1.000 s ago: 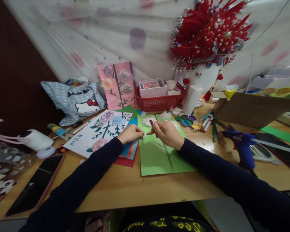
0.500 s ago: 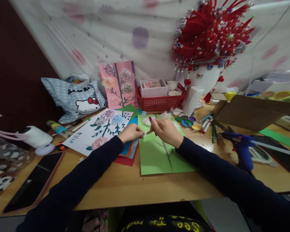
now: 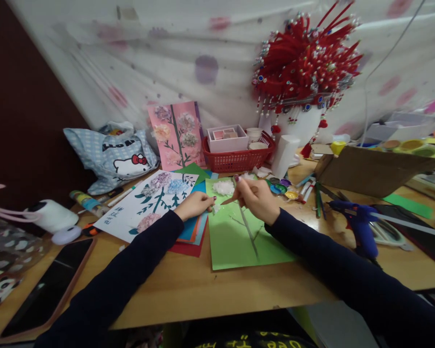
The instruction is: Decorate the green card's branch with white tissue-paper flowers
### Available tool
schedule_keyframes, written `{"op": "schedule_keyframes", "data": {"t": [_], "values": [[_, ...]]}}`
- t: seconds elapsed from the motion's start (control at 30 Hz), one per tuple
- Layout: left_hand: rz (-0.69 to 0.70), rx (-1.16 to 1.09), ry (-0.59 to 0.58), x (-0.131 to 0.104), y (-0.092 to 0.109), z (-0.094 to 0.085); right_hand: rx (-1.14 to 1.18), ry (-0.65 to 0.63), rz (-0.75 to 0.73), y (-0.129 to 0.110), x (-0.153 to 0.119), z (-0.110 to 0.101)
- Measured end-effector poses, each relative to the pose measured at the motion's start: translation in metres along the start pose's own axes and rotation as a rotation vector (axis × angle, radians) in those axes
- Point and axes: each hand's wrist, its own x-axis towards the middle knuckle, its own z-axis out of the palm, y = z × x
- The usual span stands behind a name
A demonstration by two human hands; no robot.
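My left hand (image 3: 196, 204) is closed in a pinch, with a small white crumpled paper piece (image 3: 216, 209) at its fingertips, over the left edge of a light green sheet (image 3: 232, 251). My right hand (image 3: 255, 197) is above the sheet's upper half, thumb raised and one finger stretched down toward the white piece. Nothing shows between its fingers; the others are curled and partly hidden. On the sheet, a white ruffled paper flower (image 3: 224, 187) lies near the top left, beside my hands. A grey-green painted stem (image 3: 251, 234) runs downward below my right hand.
Left of the sheet lies a white flower picture (image 3: 123, 223); a pink one (image 3: 174, 130) stands behind. A red basket (image 3: 235, 161) is at the back. Paint pots (image 3: 281, 187), markers (image 3: 308, 189) and a blue glue gun (image 3: 358, 224) lie right, a phone (image 3: 50, 285) left.
The view has tilted slightly up. My right hand has lifted a little away from my left fingertips, and the white piece now shows more clearly. My left hand has stayed nearly in place.
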Motion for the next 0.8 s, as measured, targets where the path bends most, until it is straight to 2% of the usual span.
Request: {"op": "schedule_keyframes", "data": {"t": [0.1, 0.17, 0.33, 0.43, 0.53, 0.6, 0.67, 0.8], "values": [[-0.047, -0.143, 0.014, -0.001, 0.003, -0.005, 0.129, 0.199, 0.002, 0.002, -0.007, -0.020], [-0.057, -0.161, 0.025, -0.003, 0.008, -0.011, 0.164, 0.297, -0.017, 0.007, -0.014, -0.031], [-0.041, -0.124, 0.075, -0.010, 0.030, -0.033, 0.170, 0.421, -0.061, 0.022, -0.028, -0.047], [0.041, -0.003, 0.115, -0.002, 0.048, -0.042, 0.226, 0.559, -0.087, 0.028, -0.029, -0.052], [0.248, 0.193, 0.179, 0.023, 0.066, -0.041, 0.276, 0.694, -0.114, 0.032, -0.024, -0.060], [0.359, 0.362, 0.175, 0.047, 0.079, -0.035, 0.304, 0.767, -0.126, 0.034, -0.019, -0.065], [0.452, 0.533, 0.092, 0.073, 0.092, -0.025, 0.334, 0.836, -0.144, 0.035, -0.016, -0.070], [0.533, 0.641, 0.006, 0.122, 0.120, 0.008, 0.439, 0.880, -0.138, 0.032, -0.013, -0.075]]}}
